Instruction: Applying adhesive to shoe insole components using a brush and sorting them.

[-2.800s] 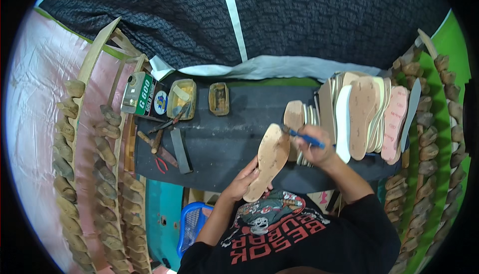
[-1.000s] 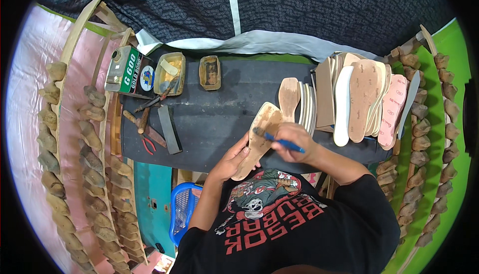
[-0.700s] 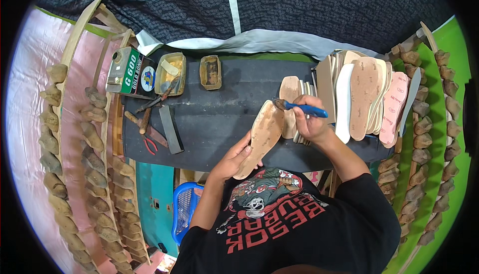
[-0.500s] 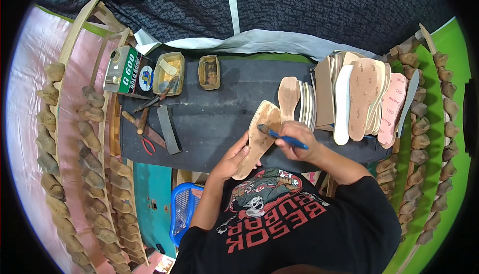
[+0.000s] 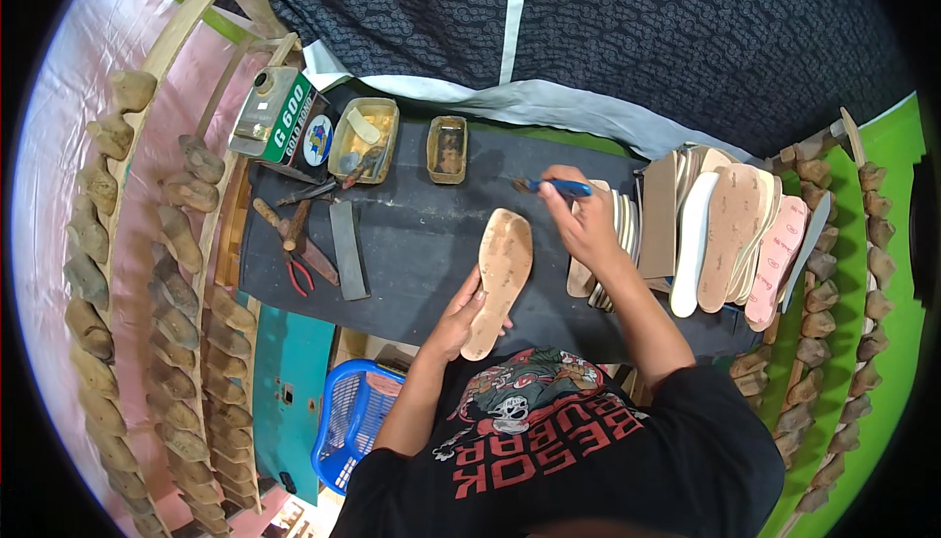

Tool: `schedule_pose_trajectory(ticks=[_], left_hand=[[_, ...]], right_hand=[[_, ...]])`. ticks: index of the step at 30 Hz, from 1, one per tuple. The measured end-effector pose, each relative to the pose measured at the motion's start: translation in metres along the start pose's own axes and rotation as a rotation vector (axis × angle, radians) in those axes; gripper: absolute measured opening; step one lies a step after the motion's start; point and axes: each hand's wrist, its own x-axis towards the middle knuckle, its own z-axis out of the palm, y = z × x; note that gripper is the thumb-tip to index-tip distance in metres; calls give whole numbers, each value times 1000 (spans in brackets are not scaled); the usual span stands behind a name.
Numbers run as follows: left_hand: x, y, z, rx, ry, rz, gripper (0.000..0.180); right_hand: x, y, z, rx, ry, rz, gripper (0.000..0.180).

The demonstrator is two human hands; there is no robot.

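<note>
My left hand (image 5: 459, 324) grips a tan insole (image 5: 504, 269) by its narrower lower part, thumb on top, over the table's near edge. The insole's upper face has darker, damp-looking patches. My right hand (image 5: 588, 232) is closed round the blue handle of a small brush (image 5: 564, 188). The brush is raised apart from the insole, to its upper right, bristles pointing left. Partly hidden behind my right hand and forearm lies a row of insoles (image 5: 624, 229). Another tan insole (image 5: 579, 279) leans against that row.
At the back left stand a metal can (image 5: 272, 122), a glue-stained tub (image 5: 390, 136) and a smaller tub (image 5: 448, 177). Red-handled pincers (image 5: 298, 273) and a grey flat block (image 5: 348, 249) lie nearby. Insoles (image 5: 730, 234) are stacked at right. Racks of shoe lasts (image 5: 176, 288) flank the table; a blue basket (image 5: 343, 430) sits below.
My right hand has lifted the brush off the insole and moved it up, toward the back of the table. My left hand has turned the insole more upright. The whole view has shifted slightly.
</note>
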Motion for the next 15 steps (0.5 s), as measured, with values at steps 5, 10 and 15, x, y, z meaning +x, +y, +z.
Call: schedule_pose_trajectory(ticks=[5,10,15], left_hand=[[-7,-8,-9,-69,176,42,64],[-15,-12,-15,-75,265,71,64],[-18,-14,-22,-100,270,110,65]], right_hand=[[34,15,58,137,13,176,23],[55,30,98,149,-53,262,27],[59,56,123,-13,-80,140,24]])
